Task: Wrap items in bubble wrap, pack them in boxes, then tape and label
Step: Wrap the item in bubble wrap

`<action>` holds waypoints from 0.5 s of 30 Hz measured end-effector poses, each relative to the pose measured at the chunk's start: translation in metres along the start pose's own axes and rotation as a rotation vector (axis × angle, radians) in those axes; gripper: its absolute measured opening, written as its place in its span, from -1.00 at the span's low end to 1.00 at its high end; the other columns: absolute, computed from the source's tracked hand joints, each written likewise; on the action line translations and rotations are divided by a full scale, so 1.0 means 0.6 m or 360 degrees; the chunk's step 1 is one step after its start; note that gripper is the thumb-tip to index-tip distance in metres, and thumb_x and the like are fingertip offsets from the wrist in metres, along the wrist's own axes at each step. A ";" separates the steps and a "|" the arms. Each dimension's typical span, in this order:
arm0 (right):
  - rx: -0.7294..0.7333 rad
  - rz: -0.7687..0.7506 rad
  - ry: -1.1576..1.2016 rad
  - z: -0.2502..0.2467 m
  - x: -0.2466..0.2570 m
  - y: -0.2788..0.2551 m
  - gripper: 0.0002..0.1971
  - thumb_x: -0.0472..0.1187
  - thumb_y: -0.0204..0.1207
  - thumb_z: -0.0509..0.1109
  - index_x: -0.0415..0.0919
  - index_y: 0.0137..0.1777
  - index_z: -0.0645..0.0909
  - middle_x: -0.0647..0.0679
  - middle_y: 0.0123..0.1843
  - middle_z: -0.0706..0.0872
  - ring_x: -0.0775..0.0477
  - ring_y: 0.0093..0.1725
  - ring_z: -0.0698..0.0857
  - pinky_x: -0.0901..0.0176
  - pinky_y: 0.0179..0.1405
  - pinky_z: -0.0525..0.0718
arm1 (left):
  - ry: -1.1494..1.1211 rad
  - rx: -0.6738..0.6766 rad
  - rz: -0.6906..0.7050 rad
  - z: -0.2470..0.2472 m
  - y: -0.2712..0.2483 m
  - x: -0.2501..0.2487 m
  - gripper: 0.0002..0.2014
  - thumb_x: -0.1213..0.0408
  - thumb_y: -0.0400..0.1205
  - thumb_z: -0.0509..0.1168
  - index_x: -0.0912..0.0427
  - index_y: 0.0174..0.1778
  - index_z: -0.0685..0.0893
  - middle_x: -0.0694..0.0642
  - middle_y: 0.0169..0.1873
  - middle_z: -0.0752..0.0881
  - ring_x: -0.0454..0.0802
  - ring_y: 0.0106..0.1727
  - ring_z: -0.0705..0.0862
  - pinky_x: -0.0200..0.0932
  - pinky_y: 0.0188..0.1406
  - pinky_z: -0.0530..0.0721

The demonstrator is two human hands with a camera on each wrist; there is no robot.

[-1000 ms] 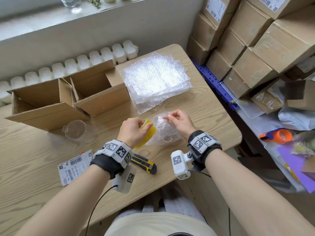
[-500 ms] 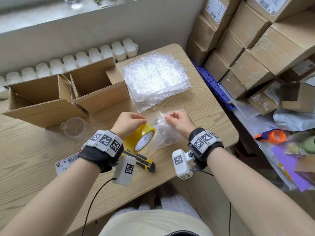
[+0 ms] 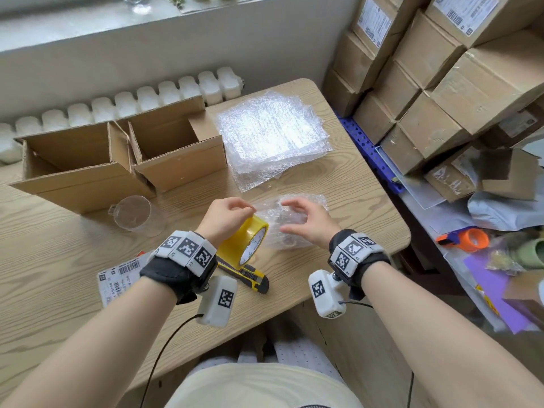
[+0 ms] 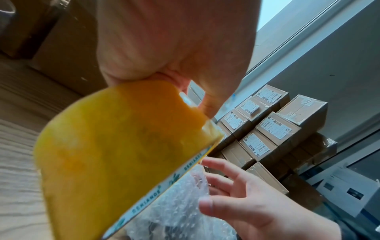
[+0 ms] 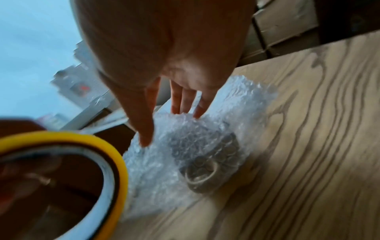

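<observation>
On the wooden table (image 3: 338, 178): two open cardboard boxes, one at nine o'clock (image 3: 79, 169) and one at eleven (image 3: 176, 151). One stack of bubble wrap sheets (image 3: 273, 131) at twelve. One wrapped bundle (image 3: 291, 222), one yellow tape roll (image 3: 247, 240), one clear cup (image 3: 134, 212), one utility knife (image 3: 247, 275), one shipping label (image 3: 117, 278). Two hands, left (image 3: 225, 219) and right (image 3: 306, 223).

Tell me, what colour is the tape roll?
Yellow; the tape roll, held by the left hand, shows best in the head view.

Bare table (image 3: 347, 184) at frame right gives passage; open boxes (image 3: 123, 160) and bubble-wrap stack (image 3: 270, 134) block the upper centre
</observation>
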State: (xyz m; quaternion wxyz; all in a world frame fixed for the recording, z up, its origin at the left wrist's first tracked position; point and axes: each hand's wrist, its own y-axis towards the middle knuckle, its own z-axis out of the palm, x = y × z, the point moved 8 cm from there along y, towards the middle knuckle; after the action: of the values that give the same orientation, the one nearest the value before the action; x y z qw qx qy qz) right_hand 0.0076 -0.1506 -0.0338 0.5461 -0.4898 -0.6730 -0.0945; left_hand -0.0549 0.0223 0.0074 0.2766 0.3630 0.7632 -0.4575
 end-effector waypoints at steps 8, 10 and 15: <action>-0.0119 -0.0068 -0.0679 0.007 0.004 0.006 -0.09 -0.46 0.39 0.48 0.05 0.62 0.09 -0.09 0.37 0.51 -0.08 0.31 0.57 0.14 0.26 0.55 | -0.0194 -0.0253 0.0004 -0.033 -0.011 0.022 -0.85 0.34 0.58 0.27 0.10 -0.16 0.75 -0.02 -0.14 0.69 -0.11 -0.07 0.56 -0.20 -0.11 0.45; -0.0154 -0.0040 -0.0778 -0.006 0.002 0.014 -0.42 -0.36 0.41 0.50 -0.11 0.42 0.43 -0.05 0.30 0.53 -0.05 0.29 0.55 0.26 0.20 0.47 | -0.0258 -0.0242 0.0011 -0.040 -0.013 0.030 -0.84 0.35 0.57 0.27 0.10 -0.17 0.75 0.01 -0.11 0.71 -0.14 -0.10 0.57 -0.21 -0.19 0.47; -0.0123 0.0075 -0.0944 -0.026 -0.006 0.024 -0.79 -0.08 0.42 0.52 -0.04 -0.17 0.51 -0.02 0.21 0.54 -0.06 0.30 0.48 -0.06 0.42 0.36 | -0.0385 -0.0210 0.0035 -0.055 -0.018 0.048 -0.83 0.36 0.56 0.30 0.05 -0.23 0.76 0.05 -0.09 0.74 -0.06 -0.06 0.59 -0.17 -0.11 0.52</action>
State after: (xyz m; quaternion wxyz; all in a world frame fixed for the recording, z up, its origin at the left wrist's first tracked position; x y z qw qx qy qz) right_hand 0.0284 -0.1555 -0.0367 0.3086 -0.5319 -0.7876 0.0401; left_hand -0.0834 0.0572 0.0049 0.3949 0.2946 0.7486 -0.4436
